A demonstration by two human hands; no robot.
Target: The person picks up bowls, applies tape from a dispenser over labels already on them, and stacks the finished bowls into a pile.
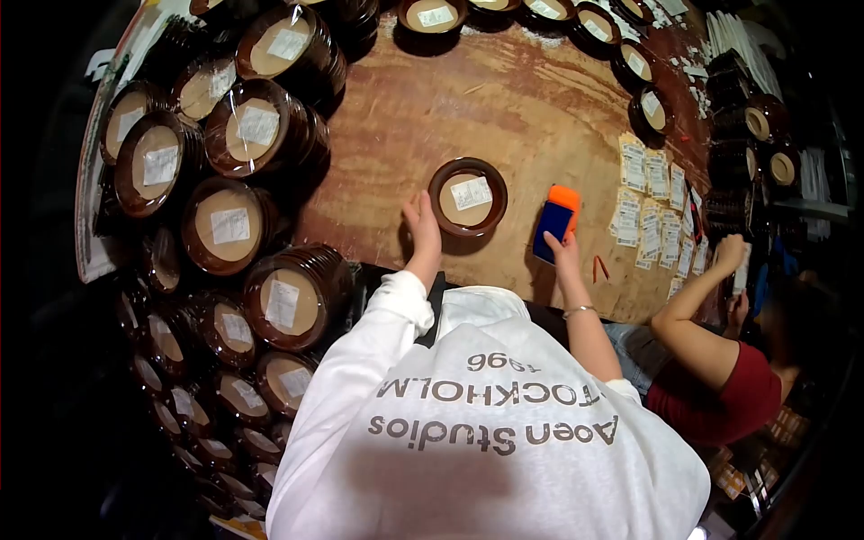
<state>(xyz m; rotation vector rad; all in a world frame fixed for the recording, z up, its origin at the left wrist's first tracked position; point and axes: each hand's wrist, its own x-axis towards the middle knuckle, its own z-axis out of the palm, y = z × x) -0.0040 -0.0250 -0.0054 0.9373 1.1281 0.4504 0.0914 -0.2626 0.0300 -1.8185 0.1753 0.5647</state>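
A brown round dish (447, 179) with a pale lid and a white label sits on the worn wooden table (504, 108) in front of me. My left hand (422, 223) rests on the table just left of the dish, fingers loose, holding nothing. My right hand (564, 249) grips a blue tool with an orange end (555, 219), held upright on the table to the right of the dish. I wear a white printed shirt.
Stacks of labelled brown dishes (243, 135) crowd the left side, and more dishes (630, 54) line the table's far edge. Sheets of white labels (652, 202) lie at the right. A co-worker in a red top (720, 378) reaches toward them with one hand (731, 252).
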